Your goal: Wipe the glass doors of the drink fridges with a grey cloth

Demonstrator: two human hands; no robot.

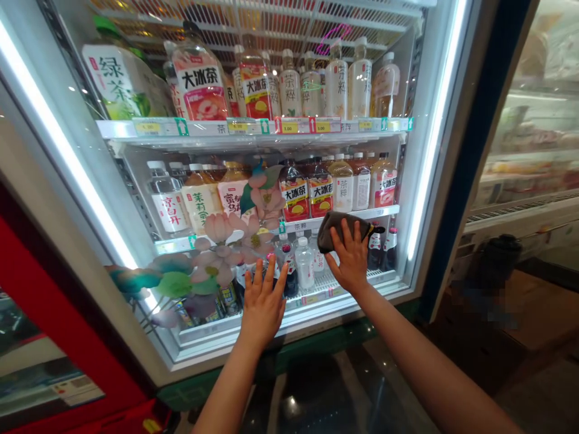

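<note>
A glass door with a flower decal point(217, 265) fronts a lit drinks cooler point(434, 150). Against its lower right part, my right hand point(350, 259) lies flat with fingers spread over a folded dark grey cloth point(329, 231), which it presses to the glass. A black and yellow tab or loop sticks out at the cloth's right end. My left hand point(263, 298) is at the lower middle of the door, fingers spread, with nothing in it. It appears to rest on the glass, just right of the decal. Bottles behind the glass are partly hidden by both hands.
Bottled drinks stand on several shelves inside, including a large iced tea bottle point(201, 81) and a clear water bottle point(304, 263). A red cabinet point(58, 301) borders the cooler at left. At right are an open display case point(534, 181) and a cardboard box point(538, 307).
</note>
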